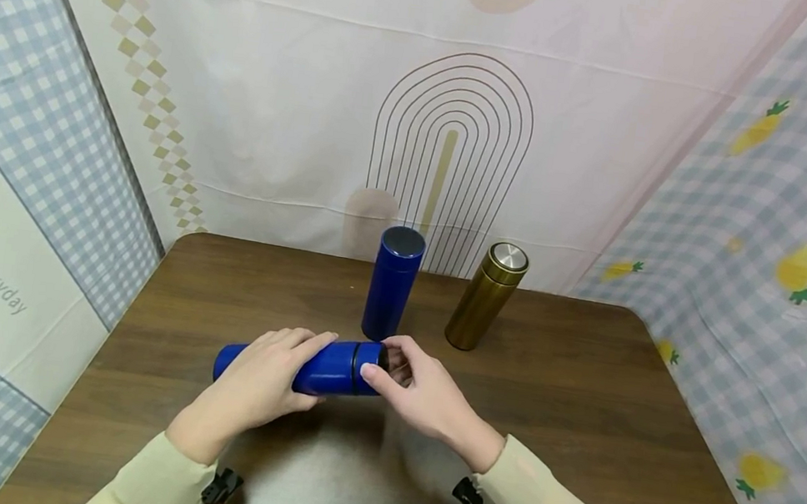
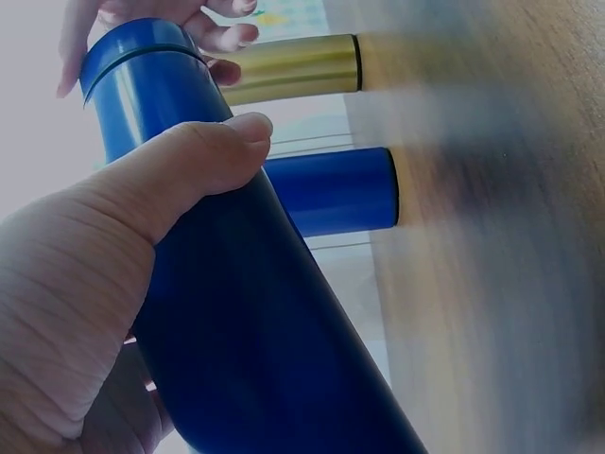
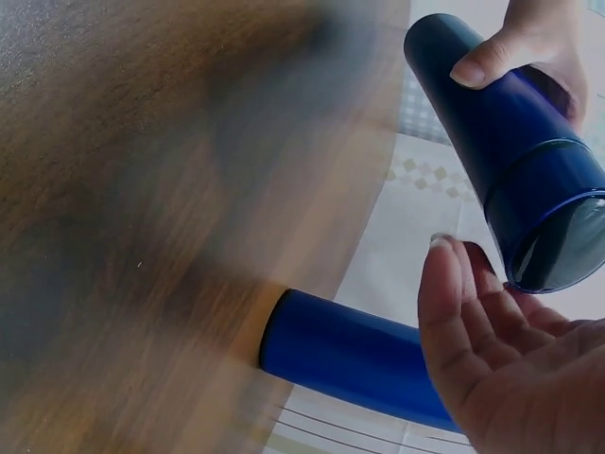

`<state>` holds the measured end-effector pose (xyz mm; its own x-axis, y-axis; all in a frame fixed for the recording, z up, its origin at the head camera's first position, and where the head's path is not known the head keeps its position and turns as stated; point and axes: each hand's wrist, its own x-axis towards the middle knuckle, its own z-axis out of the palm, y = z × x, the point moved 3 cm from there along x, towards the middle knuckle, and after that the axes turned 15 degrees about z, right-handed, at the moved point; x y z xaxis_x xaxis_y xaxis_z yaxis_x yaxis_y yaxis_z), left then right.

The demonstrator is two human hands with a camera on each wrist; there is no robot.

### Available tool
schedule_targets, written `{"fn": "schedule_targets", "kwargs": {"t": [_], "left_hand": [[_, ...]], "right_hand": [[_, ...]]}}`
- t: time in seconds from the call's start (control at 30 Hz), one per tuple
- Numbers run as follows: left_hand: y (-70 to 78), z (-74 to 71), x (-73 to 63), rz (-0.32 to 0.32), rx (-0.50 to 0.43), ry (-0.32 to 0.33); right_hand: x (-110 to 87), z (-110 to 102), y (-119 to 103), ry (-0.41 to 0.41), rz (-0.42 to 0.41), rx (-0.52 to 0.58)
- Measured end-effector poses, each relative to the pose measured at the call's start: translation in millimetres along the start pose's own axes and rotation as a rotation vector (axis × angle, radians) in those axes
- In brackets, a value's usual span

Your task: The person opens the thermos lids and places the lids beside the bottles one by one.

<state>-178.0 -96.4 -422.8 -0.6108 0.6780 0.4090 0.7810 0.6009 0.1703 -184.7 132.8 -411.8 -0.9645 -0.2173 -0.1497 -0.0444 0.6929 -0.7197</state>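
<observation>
My left hand grips the body of a blue thermos that lies nearly level above the table, its capped end pointing right. In the left wrist view the thumb runs across the thermos. At the capped end is my right hand, fingers spread and loosely bent around the cap's edge. The right wrist view shows those fingers just below the cap, with the dark glossy cap top exposed. A second blue thermos stands upright behind, and a gold thermos stands to its right.
The brown wooden table reaches back to a white patterned cloth. Checked cloths hang on the left and right. Both standing thermoses are near the table's back edge.
</observation>
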Motion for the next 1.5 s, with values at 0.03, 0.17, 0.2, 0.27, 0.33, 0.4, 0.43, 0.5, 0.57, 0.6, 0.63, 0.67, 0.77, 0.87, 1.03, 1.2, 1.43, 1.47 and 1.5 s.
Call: {"fn": "schedule_targets", "kwargs": {"t": [0.03, 0.17, 0.2, 0.27, 0.33, 0.4, 0.43, 0.5, 0.57, 0.6, 0.63, 0.67, 0.77, 0.87, 1.03, 1.2, 1.43, 1.47, 1.5], "left_hand": [[-0.1, 0.3, -0.2, 0.002, 0.000, 0.002], [-0.7, 1.3, -0.9, 0.004, 0.002, 0.004], [-1.0, 1.7, -1.2, 0.002, 0.001, 0.004], [-1.7, 2.4, -1.7, -0.002, 0.001, -0.001], [-2.1, 2.8, -2.0, -0.005, 0.003, -0.001], [-2.5, 3.2, -2.2, -0.004, 0.008, 0.004], [-2.5, 3.2, -2.1, -0.004, 0.009, 0.007], [-2.2, 2.8, -1.9, -0.004, 0.010, 0.011], [-2.0, 2.6, -1.6, -0.003, 0.009, 0.014], [-1.7, 2.4, -1.5, -0.003, 0.008, 0.012], [-1.5, 2.4, -1.3, -0.003, 0.007, 0.012], [-1.2, 2.3, -1.0, -0.003, 0.006, 0.011], [-0.3, 1.9, -0.3, 0.000, 0.005, 0.004], [0.5, 1.6, 0.7, 0.002, 0.008, -0.002], [1.2, 1.2, 0.9, 0.010, 0.013, 0.003], [0.7, 1.7, -0.3, 0.006, 0.016, 0.002], [-1.5, 2.1, -1.4, 0.004, 0.032, -0.002], [-1.9, 1.8, -1.5, -0.001, 0.032, -0.006], [-2.3, 1.7, -1.8, -0.005, 0.033, -0.009]], "right_hand": [[0.0, 0.2, 0.0, -0.010, -0.005, 0.007], [0.1, 0.9, 0.5, -0.061, -0.055, 0.038], [0.2, 1.0, 0.5, -0.071, -0.071, 0.042], [-0.2, 1.0, 0.2, -0.080, -0.109, 0.041], [-0.7, 0.9, -0.6, -0.083, -0.145, 0.036], [-0.9, 0.8, -1.3, -0.083, -0.178, 0.030], [-1.0, 0.8, -1.5, -0.084, -0.190, 0.031], [-0.9, 0.9, -1.4, -0.086, -0.195, 0.038], [-0.5, 1.1, -0.6, -0.089, -0.171, 0.053], [-0.4, 1.1, -0.2, -0.089, -0.152, 0.061], [-0.2, 1.3, 0.4, -0.086, -0.128, 0.069], [-0.1, 1.3, 0.8, -0.082, -0.102, 0.075], [0.5, 1.0, 2.0, -0.056, -0.025, 0.074], [1.2, 1.0, 2.6, -0.033, 0.021, 0.056], [1.5, 1.4, 2.3, -0.034, 0.041, 0.047], [1.4, 1.3, 1.6, -0.083, -0.008, 0.058], [0.4, 1.0, 1.1, -0.140, -0.199, 0.034], [0.1, 1.0, 0.5, -0.141, -0.225, 0.026], [-0.2, 1.0, 0.1, -0.137, -0.246, 0.016]]}}
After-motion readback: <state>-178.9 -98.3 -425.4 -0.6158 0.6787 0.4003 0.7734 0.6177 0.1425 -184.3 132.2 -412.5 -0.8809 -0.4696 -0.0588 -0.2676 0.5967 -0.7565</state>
